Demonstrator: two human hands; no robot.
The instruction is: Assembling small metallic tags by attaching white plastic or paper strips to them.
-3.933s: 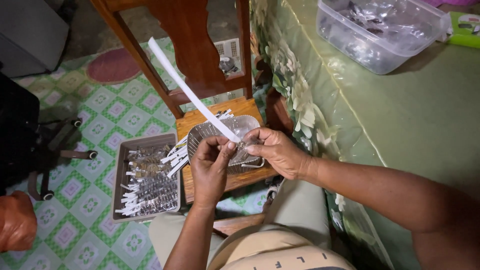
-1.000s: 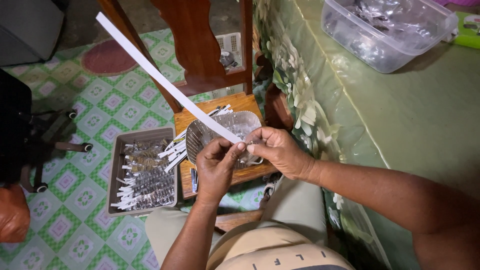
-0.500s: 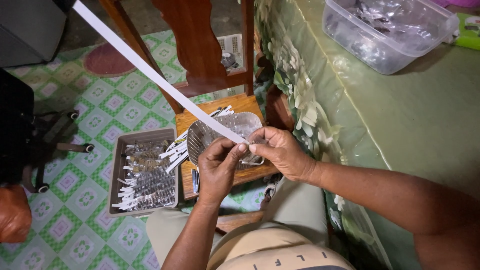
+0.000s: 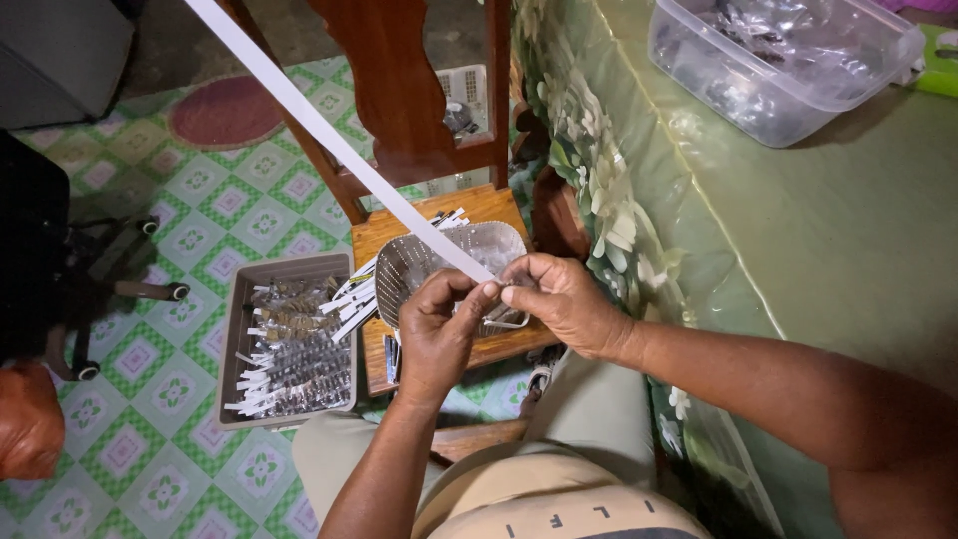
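The white strip [image 4: 339, 145] has risen further, pinched by left hand [image 4: 439, 334] and right hand [image 4: 564, 299]

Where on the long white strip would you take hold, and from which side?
Grip the white strip at its near end, above the mesh basket, where the left hand and right hand pinch it. Come from below: it is thin and flat, rising diagonally away to the upper left.

We see our two bare forearms without sleeves, our left hand [image 4: 436, 334] and right hand [image 4: 559, 302] ungloved and ringless, and our beige top with dark lettering over olive trousers.
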